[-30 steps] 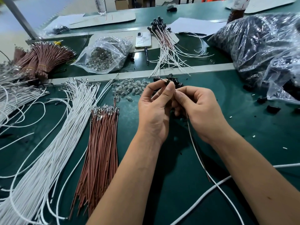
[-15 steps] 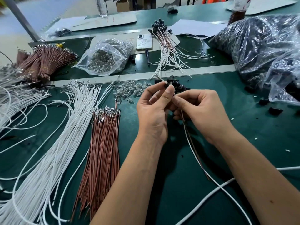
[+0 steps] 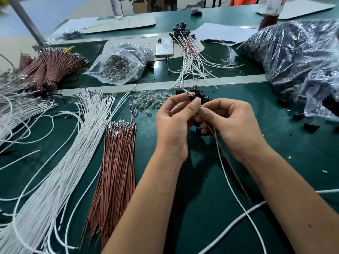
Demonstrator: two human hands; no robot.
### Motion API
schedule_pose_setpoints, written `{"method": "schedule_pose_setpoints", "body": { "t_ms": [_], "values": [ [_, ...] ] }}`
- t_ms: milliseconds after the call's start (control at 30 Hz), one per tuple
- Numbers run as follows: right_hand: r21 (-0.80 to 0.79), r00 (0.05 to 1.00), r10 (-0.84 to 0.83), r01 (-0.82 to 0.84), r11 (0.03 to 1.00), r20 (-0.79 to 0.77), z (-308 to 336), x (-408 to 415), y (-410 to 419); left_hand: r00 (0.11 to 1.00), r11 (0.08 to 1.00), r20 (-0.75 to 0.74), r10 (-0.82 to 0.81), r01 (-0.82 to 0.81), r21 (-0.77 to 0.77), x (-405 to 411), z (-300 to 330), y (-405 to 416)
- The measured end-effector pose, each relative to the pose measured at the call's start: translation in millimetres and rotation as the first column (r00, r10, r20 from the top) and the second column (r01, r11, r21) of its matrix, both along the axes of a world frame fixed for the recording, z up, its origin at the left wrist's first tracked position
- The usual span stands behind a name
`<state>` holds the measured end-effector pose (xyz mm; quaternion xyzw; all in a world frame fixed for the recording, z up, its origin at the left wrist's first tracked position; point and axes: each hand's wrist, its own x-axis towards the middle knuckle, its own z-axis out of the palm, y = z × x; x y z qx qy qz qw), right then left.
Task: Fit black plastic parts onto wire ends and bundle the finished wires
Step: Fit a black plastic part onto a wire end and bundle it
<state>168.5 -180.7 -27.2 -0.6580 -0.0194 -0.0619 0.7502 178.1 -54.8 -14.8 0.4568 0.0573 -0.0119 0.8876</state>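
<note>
We have both hands raised just above the green tabletop (image 3: 211, 208), near its middle, and they meet fingertip to fingertip. Our left hand (image 3: 174, 123) pinches a small black plastic part (image 3: 193, 99) between thumb and forefinger; our right hand (image 3: 233, 125) is closed around a thin white wire (image 3: 227, 178) and a brown wire (image 3: 233, 165), feeding their ends toward that part, while the rest of both trails back toward the near edge. Just behind the fingers lies a loose heap of black parts (image 3: 202, 96), touching the pale strip (image 3: 229, 80) that crosses the tabletop. To the left, a straight sheaf of brown wires (image 3: 115, 165) lies beside a wide fan of white wires (image 3: 60, 162), which fills the near left corner. Clear bulbs (image 3: 146, 101) are scattered between them and the hands. Beyond the strip rest the finished wires (image 3: 190, 55), a bag of bulbs (image 3: 119, 65), and a phone (image 3: 164, 47). A big bag of black parts (image 3: 297, 57) crowds the right edge. Bare green remains only under and right of our forearms.
</note>
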Motion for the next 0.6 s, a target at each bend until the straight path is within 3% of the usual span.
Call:
{"method": "schedule_pose_setpoints", "body": {
  "t_ms": [200,600],
  "values": [
    [-0.019,1.000,0.028,-0.028,0.999,0.001,0.9,-0.5,-1.4,1.000,0.999,0.015,0.025,-0.026,0.047,2.1,2.3,6.1],
    [-0.318,0.996,0.082,-0.066,0.946,0.039,-2.2,1.3,-8.0,0.969,0.959,0.214,0.125,-0.174,0.226,5.3,-0.2,14.0]
  ]
}}
